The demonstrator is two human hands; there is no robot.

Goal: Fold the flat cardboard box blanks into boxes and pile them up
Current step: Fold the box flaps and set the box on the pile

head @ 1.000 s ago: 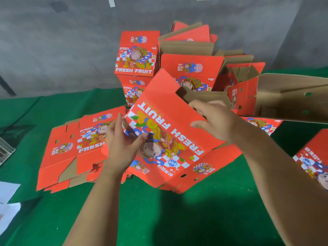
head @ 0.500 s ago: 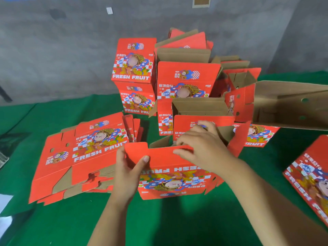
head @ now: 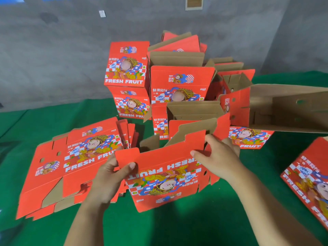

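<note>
A red "FRESH FRUIT" box blank [head: 165, 181] stands half opened in front of me, print upside down, its brown flaps raised at the top. My left hand [head: 111, 178] pinches its upper left flap, thumb on the red face. My right hand [head: 216, 157] grips the upper right edge with fingers curled over it. A stack of flat blanks [head: 71, 166] lies to the left on the green cloth. Folded boxes [head: 179, 82] are piled at the back, by the wall.
A tower of two closed boxes [head: 126, 68] stands at the back left of the pile. An open box [head: 284, 109] lies on its side at the right, brown inside showing. Another red box [head: 308, 180] lies at the right edge. Green cloth [head: 177, 228] covers the floor.
The blank has come down from a tilted, raised position to stand upright in front of me. Both hands moved to its top edge, and the top flaps have lifted apart.
</note>
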